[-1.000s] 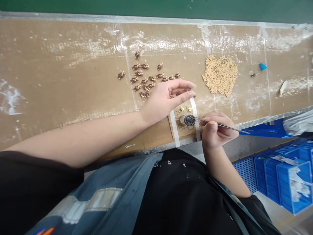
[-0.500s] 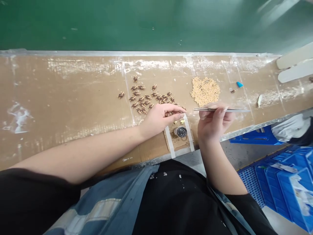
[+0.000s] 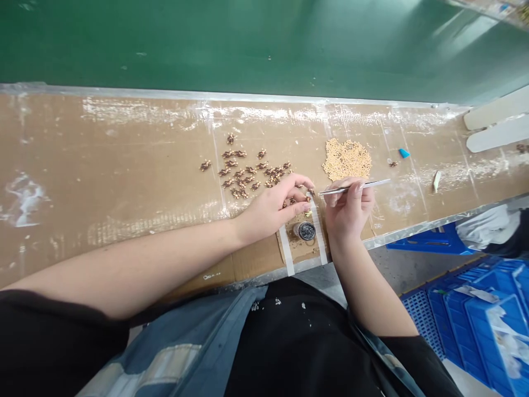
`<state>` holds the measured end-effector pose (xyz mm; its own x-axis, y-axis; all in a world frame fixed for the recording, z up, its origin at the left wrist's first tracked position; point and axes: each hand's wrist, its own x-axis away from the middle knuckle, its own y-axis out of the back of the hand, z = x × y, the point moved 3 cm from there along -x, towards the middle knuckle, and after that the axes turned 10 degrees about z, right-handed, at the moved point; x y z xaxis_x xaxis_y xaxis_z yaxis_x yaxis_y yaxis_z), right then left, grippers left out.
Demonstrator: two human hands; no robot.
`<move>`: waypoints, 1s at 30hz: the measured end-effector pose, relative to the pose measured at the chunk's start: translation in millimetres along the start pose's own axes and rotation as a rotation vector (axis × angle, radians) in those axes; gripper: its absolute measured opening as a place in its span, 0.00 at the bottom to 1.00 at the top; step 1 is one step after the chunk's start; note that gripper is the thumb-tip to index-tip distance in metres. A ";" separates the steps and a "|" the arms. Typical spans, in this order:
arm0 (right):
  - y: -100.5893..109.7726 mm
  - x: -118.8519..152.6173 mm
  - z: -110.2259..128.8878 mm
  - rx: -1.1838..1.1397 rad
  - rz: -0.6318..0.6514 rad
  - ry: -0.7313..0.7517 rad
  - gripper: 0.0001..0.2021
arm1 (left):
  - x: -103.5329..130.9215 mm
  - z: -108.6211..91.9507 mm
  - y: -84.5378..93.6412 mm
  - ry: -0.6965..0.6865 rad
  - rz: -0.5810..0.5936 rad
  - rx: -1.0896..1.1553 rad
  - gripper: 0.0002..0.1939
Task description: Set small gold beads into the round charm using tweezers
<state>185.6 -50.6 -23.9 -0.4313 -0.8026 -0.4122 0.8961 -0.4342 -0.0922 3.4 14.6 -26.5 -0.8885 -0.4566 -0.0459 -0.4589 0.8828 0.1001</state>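
Observation:
My right hand [image 3: 349,207] is closed around a pair of metal tweezers [image 3: 376,183], whose tips point left toward my other hand. My left hand [image 3: 281,201] rests low over the table, thumb and index finger apart, around a few small brown-and-gold pieces. Whether a fingertip touches one of them is hard to see. A loose cluster of similar brown-and-gold pieces [image 3: 239,179] lies beyond the left hand. Just below its thumb stands a small round pot [image 3: 306,231] with dark contents, between two strips of white tape [image 3: 286,251].
A pile of tiny tan beads [image 3: 347,157] lies beyond my right hand. Farther right are a blue cap-like piece [image 3: 404,153] and a pale sliver [image 3: 437,181]. White slats [image 3: 496,132] jut in at right. Blue crates [image 3: 475,325] stand below the cardboard-covered table [image 3: 124,176].
My right hand has moved left with the tweezers, bringing their tips nearer my left hand. The tweezers now tilt upward to the right. My left fingers have spread a little.

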 end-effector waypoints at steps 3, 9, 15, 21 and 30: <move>-1.9 1.3 -0.6 0.030 0.027 -0.016 0.24 | 0.3 0.5 -1.4 -0.035 0.033 0.007 0.16; -4.7 2.5 1.0 0.004 0.060 -0.027 0.23 | -1.1 -0.5 -2.8 -0.072 0.058 0.022 0.13; -3.9 3.4 1.1 -0.005 0.065 -0.019 0.22 | -0.9 0.2 -4.0 -0.056 0.070 0.035 0.12; -2.7 4.5 0.1 0.031 0.068 -0.006 0.22 | -0.1 1.8 -3.9 -0.045 0.067 0.020 0.12; -3.5 5.0 2.7 0.084 0.054 0.009 0.24 | -0.6 -3.3 -3.0 -0.038 0.075 0.030 0.11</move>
<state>180.0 -54.1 -23.2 -0.3811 -0.8223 -0.4225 0.9060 -0.4233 0.0066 5.3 11.8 -23.5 -0.9196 -0.3853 -0.0772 -0.3907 0.9175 0.0746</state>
